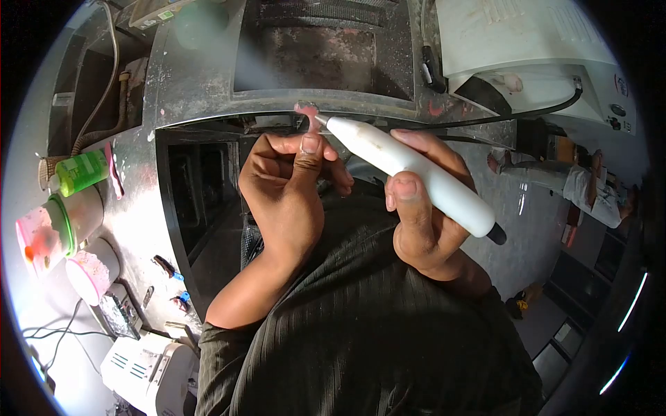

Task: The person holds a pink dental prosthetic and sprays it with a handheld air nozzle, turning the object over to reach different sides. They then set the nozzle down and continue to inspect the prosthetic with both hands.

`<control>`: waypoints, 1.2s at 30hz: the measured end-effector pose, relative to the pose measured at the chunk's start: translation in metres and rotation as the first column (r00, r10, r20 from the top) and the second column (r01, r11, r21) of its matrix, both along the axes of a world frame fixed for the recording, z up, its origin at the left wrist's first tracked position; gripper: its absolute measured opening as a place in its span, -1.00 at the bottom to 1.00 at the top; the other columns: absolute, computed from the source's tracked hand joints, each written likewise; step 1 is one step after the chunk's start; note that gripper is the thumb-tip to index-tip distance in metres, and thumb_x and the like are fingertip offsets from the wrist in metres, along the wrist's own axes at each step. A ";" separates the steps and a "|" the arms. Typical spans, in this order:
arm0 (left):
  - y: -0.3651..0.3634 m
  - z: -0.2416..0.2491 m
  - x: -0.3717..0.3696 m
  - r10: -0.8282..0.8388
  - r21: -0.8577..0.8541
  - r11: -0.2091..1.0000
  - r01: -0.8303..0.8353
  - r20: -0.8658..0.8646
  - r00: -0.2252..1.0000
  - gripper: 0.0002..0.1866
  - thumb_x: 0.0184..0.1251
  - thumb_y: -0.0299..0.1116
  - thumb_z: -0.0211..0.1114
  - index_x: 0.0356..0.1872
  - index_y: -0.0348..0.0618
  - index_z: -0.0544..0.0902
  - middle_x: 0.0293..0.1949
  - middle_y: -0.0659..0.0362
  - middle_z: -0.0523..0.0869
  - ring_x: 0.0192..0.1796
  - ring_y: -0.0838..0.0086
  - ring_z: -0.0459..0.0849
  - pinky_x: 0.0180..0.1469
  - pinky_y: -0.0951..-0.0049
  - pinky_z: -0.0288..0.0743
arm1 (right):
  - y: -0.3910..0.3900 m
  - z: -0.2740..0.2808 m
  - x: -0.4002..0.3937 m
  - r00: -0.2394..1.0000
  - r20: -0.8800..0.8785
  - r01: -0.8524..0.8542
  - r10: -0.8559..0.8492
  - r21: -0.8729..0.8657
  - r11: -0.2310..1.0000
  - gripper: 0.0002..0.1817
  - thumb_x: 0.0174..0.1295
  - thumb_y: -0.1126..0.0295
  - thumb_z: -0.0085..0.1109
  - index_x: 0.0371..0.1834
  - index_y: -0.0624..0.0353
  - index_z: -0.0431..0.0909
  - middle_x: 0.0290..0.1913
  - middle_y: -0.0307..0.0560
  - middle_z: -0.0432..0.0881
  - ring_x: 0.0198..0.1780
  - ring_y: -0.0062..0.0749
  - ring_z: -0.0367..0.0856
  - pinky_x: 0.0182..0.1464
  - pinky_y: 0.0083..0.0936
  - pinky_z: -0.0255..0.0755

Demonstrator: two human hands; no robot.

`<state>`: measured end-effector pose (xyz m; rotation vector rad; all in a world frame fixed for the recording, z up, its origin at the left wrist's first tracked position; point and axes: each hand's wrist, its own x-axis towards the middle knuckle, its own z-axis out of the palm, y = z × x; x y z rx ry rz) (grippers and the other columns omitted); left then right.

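Observation:
Between the thumb and fingers of my left hand (pixel 284 191) I pinch a small curved pink piece (pixel 306 109), which sticks up above the fingertips. My right hand (pixel 433 222) is wrapped round a thick white pen-shaped handpiece (pixel 413 163) with a black end cap at its rear. The handpiece slants up to the left, and its tapered metal tip is right at the pink piece's edge. Both hands are above my lap, in front of the dark bench edge (pixel 208 114).
A recessed tray (pixel 243 76) is set in the bench ahead. At upper right stands a white machine (pixel 527 48) with a black cable. On the left are a green container (pixel 82 172), pink-stained tubs (pixel 89 270) and a white device (pixel 149 367). Another person (pixel 586 187) is at far right.

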<state>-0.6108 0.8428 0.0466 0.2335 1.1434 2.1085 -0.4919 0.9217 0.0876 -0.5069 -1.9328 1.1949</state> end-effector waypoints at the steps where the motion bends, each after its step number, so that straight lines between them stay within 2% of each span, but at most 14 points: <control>1: 0.000 0.000 0.000 0.003 -0.007 1.000 -0.003 -0.005 1.000 -0.80 0.46 -0.44 0.24 -0.28 -0.36 0.45 -0.45 0.03 0.67 -0.56 0.43 0.65 -0.54 0.44 0.57 | 0.001 0.001 -0.001 1.000 -0.003 -0.012 0.012 -0.021 1.000 -0.68 0.31 0.54 0.25 0.05 0.50 0.44 0.02 0.29 0.60 -0.07 -0.11 0.73 -0.11 -0.40 0.69; 5: 0.001 0.003 0.000 0.006 -0.049 0.999 -0.007 -0.013 1.000 -0.80 0.46 -0.44 0.24 -0.28 -0.36 0.45 -0.45 0.03 0.67 -0.56 0.43 0.66 -0.55 0.45 0.57 | 0.001 -0.001 -0.001 0.999 0.035 -0.005 0.005 0.016 1.000 -0.67 0.32 0.54 0.24 0.06 0.50 0.43 0.02 0.29 0.60 -0.06 -0.12 0.73 -0.12 -0.41 0.69; 7: 0.001 0.001 -0.001 0.010 -0.045 0.999 -0.011 -0.011 1.000 -0.81 0.46 -0.44 0.24 -0.28 -0.36 0.45 -0.44 0.03 0.67 -0.56 0.43 0.66 -0.55 0.46 0.57 | 0.004 -0.006 -0.003 0.999 0.010 -0.033 0.032 0.105 0.994 -0.64 0.40 0.44 0.09 0.14 0.50 0.39 -0.11 0.14 0.61 -0.51 -0.64 0.45 -0.49 -0.65 0.40; 10: 0.001 0.000 -0.002 0.014 -0.035 0.999 -0.014 -0.010 1.000 -0.81 0.46 -0.45 0.24 -0.28 -0.36 0.45 -0.44 0.03 0.67 -0.56 0.43 0.66 -0.55 0.46 0.57 | 0.003 -0.005 -0.007 1.000 -0.013 -0.024 0.025 0.056 0.998 -0.64 0.41 0.45 0.08 0.15 0.50 0.39 -0.14 0.10 0.61 -0.51 -0.65 0.45 -0.49 -0.66 0.40; 13: 0.002 0.001 -0.001 0.020 -0.038 0.999 -0.021 -0.013 1.000 -0.81 0.46 -0.45 0.24 -0.28 -0.36 0.44 -0.44 0.03 0.67 -0.56 0.43 0.66 -0.55 0.45 0.57 | 0.005 -0.006 -0.004 0.998 0.049 -0.051 0.047 0.084 0.995 -0.64 0.41 0.46 0.08 0.15 0.50 0.39 -0.14 0.09 0.60 -0.51 -0.65 0.44 -0.49 -0.66 0.39; 17: 0.001 -0.001 -0.002 0.015 -0.062 0.998 -0.016 -0.008 1.000 -0.81 0.46 -0.46 0.24 -0.29 -0.35 0.44 -0.44 0.02 0.67 -0.56 0.43 0.66 -0.54 0.44 0.58 | 0.002 -0.005 -0.006 0.999 0.018 -0.028 0.027 0.055 0.998 -0.65 0.40 0.45 0.09 0.14 0.50 0.40 -0.15 0.08 0.61 -0.51 -0.65 0.44 -0.49 -0.67 0.39; 19: 0.000 -0.002 -0.003 0.014 -0.049 0.999 -0.015 -0.006 1.000 -0.82 0.46 -0.46 0.23 -0.28 -0.35 0.44 -0.44 0.02 0.67 -0.56 0.43 0.66 -0.54 0.44 0.58 | 0.001 0.000 -0.006 1.000 0.023 -0.010 0.010 -0.023 1.000 -0.68 0.30 0.55 0.26 0.03 0.53 0.44 0.02 0.29 0.62 -0.08 -0.16 0.73 -0.11 -0.44 0.67; 23: 0.000 -0.004 -0.003 0.017 -0.025 1.000 -0.017 0.001 1.000 -0.83 0.47 -0.47 0.22 -0.27 -0.35 0.43 -0.44 0.03 0.67 -0.57 0.42 0.65 -0.54 0.44 0.58 | -0.001 -0.002 -0.007 1.000 0.023 0.009 -0.008 -0.059 0.998 -0.69 0.30 0.56 0.26 0.01 0.53 0.45 0.01 0.29 0.62 -0.09 -0.17 0.74 -0.11 -0.44 0.67; 25: -0.001 -0.003 -0.004 0.018 -0.028 0.999 -0.018 0.004 1.000 -0.83 0.47 -0.47 0.22 -0.27 -0.35 0.43 -0.44 0.03 0.67 -0.57 0.42 0.65 -0.54 0.43 0.58 | 0.000 -0.004 -0.009 1.000 0.007 0.015 -0.015 -0.008 1.000 -0.71 0.30 0.56 0.26 -0.01 0.53 0.47 -0.02 0.28 0.64 -0.11 -0.18 0.74 -0.12 -0.44 0.66; 31: -0.002 -0.002 -0.005 0.025 -0.030 0.999 -0.024 0.009 1.000 -0.83 0.48 -0.47 0.21 -0.27 -0.34 0.43 -0.44 0.03 0.66 -0.57 0.42 0.65 -0.54 0.43 0.58 | -0.001 -0.007 -0.005 0.999 0.024 0.047 -0.046 -0.022 0.999 -0.72 0.30 0.56 0.26 -0.02 0.52 0.48 -0.03 0.26 0.65 -0.12 -0.21 0.74 -0.15 -0.45 0.64; 36: -0.003 -0.005 -0.005 0.027 -0.019 0.999 -0.027 0.004 1.000 -0.84 0.48 -0.48 0.20 -0.28 -0.34 0.44 -0.44 0.03 0.66 -0.57 0.40 0.64 -0.54 0.41 0.58 | -0.002 -0.003 -0.006 1.000 0.023 0.022 -0.021 -0.037 0.999 -0.71 0.29 0.57 0.26 -0.01 0.52 0.49 -0.03 0.26 0.65 -0.12 -0.19 0.73 -0.14 -0.44 0.64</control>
